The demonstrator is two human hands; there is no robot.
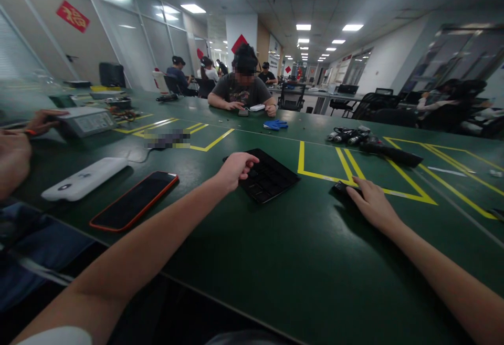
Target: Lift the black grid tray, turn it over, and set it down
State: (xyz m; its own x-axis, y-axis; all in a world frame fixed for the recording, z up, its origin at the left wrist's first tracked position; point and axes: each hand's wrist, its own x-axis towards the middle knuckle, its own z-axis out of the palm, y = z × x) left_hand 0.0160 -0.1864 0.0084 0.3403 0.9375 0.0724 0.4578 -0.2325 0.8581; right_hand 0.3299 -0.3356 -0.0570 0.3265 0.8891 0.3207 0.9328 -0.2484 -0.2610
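- Your work surface is the green table [291, 261], marked with yellow tape [326, 176].
- Nearest on your left, a phone [136, 203] with an orange edge lies flat, screen up; a white device [84, 178] lies just beyond its left side.
- Your right hand [372, 203] rests low over the table, thumb and fingers closed around the near end of a small black object [339, 188].
- Your left hand [235, 170] is above the left part of the black compartment tray [273, 177], fingers curled inward; whether they grasp anything cannot be determined.
- The tray lies flat in front of you, between your hands, turned at an angle.
- Farther left, a co-worker's hand [44, 121] touches a grey box [86, 119].
- Farther right, a dark bundle [350, 136] lies on the table.
- Beyond the tray is a blue glove [275, 124].
- At the far edge, a person [242, 90] sits facing you, hands near a white item [257, 107].
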